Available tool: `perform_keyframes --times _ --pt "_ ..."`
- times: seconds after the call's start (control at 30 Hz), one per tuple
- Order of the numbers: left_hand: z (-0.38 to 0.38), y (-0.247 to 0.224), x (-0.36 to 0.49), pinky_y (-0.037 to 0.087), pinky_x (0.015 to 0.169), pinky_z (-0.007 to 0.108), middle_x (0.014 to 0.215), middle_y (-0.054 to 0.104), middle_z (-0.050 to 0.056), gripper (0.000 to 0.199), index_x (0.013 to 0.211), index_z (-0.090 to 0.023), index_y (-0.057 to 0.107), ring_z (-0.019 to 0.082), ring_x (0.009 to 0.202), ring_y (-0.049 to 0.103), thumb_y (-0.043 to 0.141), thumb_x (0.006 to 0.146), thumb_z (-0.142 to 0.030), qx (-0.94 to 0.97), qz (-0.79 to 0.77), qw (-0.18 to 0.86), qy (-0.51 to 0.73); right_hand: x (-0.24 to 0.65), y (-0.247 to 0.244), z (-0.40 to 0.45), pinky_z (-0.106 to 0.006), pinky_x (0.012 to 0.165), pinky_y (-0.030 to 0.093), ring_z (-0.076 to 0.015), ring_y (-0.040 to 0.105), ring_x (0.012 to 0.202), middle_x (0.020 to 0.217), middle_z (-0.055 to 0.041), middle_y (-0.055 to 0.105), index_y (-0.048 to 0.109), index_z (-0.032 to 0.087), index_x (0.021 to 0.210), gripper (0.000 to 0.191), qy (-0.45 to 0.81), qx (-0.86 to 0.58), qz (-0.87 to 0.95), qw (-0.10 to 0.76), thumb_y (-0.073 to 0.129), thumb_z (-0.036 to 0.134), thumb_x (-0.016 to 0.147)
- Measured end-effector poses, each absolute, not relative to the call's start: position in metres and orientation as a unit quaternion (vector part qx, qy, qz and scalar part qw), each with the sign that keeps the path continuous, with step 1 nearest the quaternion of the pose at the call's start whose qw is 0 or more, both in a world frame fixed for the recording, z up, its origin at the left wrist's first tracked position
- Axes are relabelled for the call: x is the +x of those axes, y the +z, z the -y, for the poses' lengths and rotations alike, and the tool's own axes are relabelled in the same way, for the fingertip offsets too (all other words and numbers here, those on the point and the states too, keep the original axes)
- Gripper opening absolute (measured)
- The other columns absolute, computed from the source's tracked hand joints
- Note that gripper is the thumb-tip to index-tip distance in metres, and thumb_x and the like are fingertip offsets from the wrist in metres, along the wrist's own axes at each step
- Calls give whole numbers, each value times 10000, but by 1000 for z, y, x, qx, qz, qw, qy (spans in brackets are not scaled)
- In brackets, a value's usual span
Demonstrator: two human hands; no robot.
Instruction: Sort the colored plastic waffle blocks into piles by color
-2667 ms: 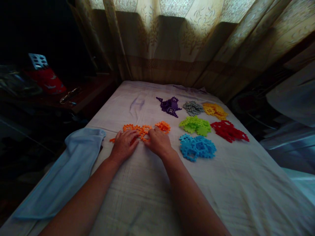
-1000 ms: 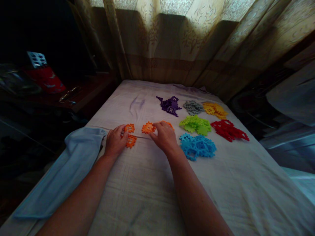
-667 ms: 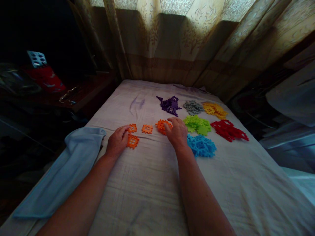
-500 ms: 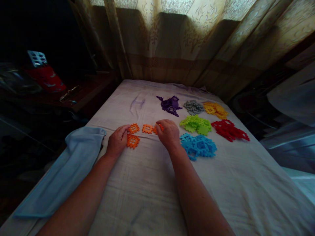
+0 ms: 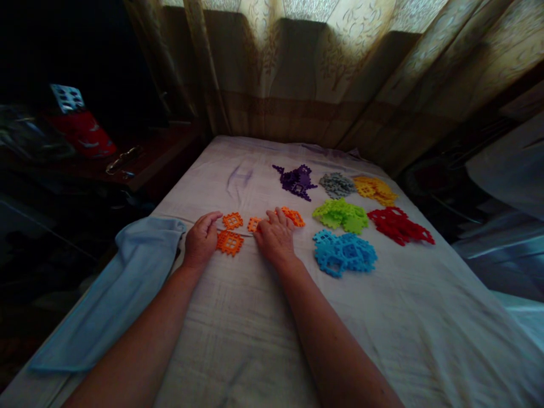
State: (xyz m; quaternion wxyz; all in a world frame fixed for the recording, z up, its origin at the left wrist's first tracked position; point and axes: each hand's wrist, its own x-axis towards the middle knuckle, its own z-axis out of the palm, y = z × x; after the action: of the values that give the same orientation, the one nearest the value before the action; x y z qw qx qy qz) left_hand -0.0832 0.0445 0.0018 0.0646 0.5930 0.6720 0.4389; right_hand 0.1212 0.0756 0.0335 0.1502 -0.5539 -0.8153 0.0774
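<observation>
My left hand [image 5: 202, 239] rests on the sheet at the left of the orange pieces, its fingers stretched out and loosely bent. Close to its fingertips lies a small orange lattice tile [image 5: 232, 220] with notched edges. Below that are larger orange window-like tiles [image 5: 230, 242], partly overlapping, beside the palm. My right hand [image 5: 275, 237] is spread, palm down, with its fingertips at another orange tile [image 5: 254, 224] and covering that tile's right part. Just beyond the right fingers lie more orange pieces [image 5: 293, 216].
Notched pieces lie in colour piles: purple [image 5: 297, 181], grey [image 5: 337, 185], yellow [image 5: 374, 190], lime green [image 5: 341, 215], red [image 5: 398, 225] and blue [image 5: 345, 253]. A light blue cloth [image 5: 114, 294] lies at the left edge. A dark side table [image 5: 157, 158] holds a red container [image 5: 88, 134].
My right hand has moved left from the right-hand orange pieces, which now show, to the middle orange tile, and its fingers have spread. My left hand has drawn slightly back from the upper tile.
</observation>
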Motion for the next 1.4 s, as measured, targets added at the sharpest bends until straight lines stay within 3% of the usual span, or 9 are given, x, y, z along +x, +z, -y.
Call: perform_keyframes --times 0.2,0.37,0.6,1.1,1.2,1.4 --pt "-44 3 -82 519 1008 365 1154 725 49 362 1093 -209 690 195 1080 670 401 878 -254 586 -673 76 445 123 40 -77 -538 1153 210 -312 269 1469 1460 -116 520 702 183 1000 194 98 -542 819 162 544 273 931" --pt "-44 3 -82 519 1005 357 1143 728 50 355 1088 -205 688 194 1077 670 406 879 -259 584 -671 80 450 123 39 -75 -557 1163 169 -302 317 1447 1251 -64 675 697 211 995 185 107 -510 838 165 522 234 941" --pt "-44 4 -81 528 975 357 1132 730 49 362 1109 -198 688 194 1041 676 413 883 -264 588 -674 87 438 123 33 -76 -559 1141 190 -327 352 1412 1202 -89 682 677 192 998 150 95 -507 842 158 564 258 924" --pt "-43 6 -76 514 993 353 1174 715 60 349 1121 -193 679 203 1081 661 453 876 -295 615 -666 96 411 123 31 -81 -441 984 352 -281 512 1068 1108 -125 644 686 186 981 182 55 -525 817 231 652 313 854" --pt "-43 5 -77 512 997 354 1180 710 71 351 1124 -183 679 207 1086 660 460 879 -308 620 -664 96 408 123 32 -82 -404 928 385 -255 540 1010 1069 -106 639 693 201 960 133 72 -511 823 238 594 233 877" --pt "-43 4 -76 517 992 352 1164 714 57 332 1114 -199 680 199 1069 667 470 882 -309 622 -660 95 411 126 28 -89 -309 824 452 -198 588 916 1043 -94 630 705 201 908 248 114 -501 802 305 471 121 897"
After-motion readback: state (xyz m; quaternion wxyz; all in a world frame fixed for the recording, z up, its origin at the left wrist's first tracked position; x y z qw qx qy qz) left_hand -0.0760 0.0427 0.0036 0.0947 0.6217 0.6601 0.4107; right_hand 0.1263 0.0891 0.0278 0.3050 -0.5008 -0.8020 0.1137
